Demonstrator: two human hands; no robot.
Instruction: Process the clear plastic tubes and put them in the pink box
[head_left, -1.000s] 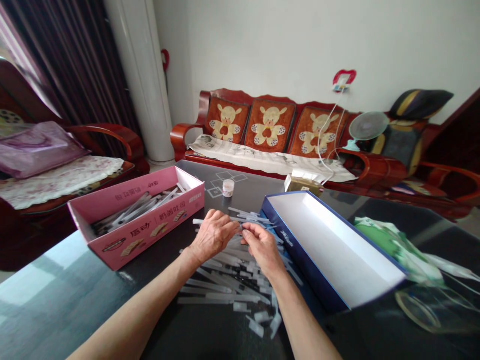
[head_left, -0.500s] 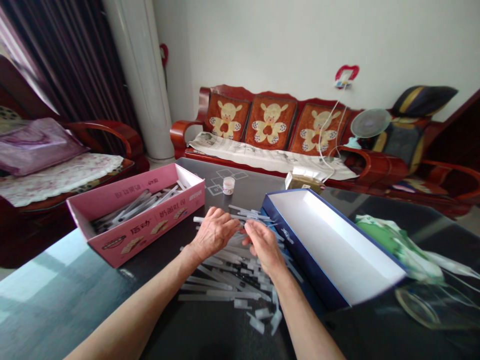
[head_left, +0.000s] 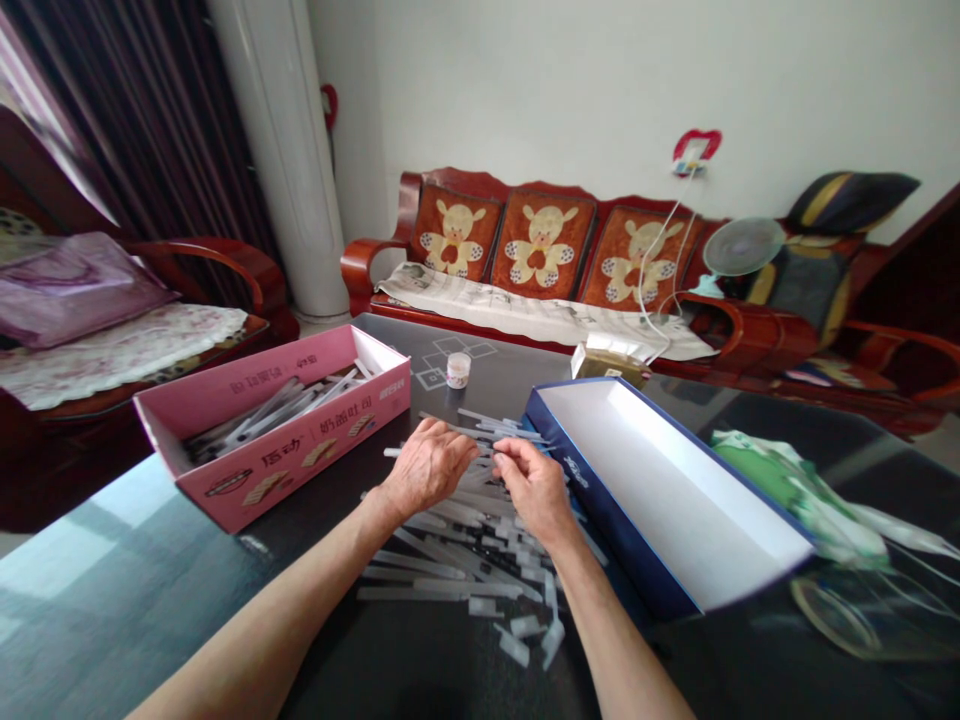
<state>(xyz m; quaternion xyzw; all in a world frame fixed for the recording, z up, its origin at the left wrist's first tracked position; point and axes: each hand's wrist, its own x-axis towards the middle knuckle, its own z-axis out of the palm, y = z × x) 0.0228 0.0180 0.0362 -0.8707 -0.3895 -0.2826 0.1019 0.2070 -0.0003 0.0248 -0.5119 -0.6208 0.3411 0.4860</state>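
My left hand (head_left: 427,470) and my right hand (head_left: 534,488) hover close together over a loose pile of clear plastic strips (head_left: 465,560) on a dark glossy table (head_left: 150,590). The right thumb and fingers pinch at a thin strip. The left fingers curl down among the strips, and I cannot tell if they grip one. To the left stands a pink cardboard box (head_left: 292,430) holding several strips. To the right lies an open blue box (head_left: 660,490), white inside, with nothing visible in it.
A small white jar (head_left: 458,369) and a tissue box (head_left: 609,360) stand at the far side of the table. A green-and-white plastic bag (head_left: 787,495) and a clear glass object (head_left: 862,615) lie at the right. Behind the table stands a red wooden sofa (head_left: 540,260).
My right hand has moved slightly right, away from my left hand. One strip now lies slanted beyond my left fingers. The view has tilted slightly.
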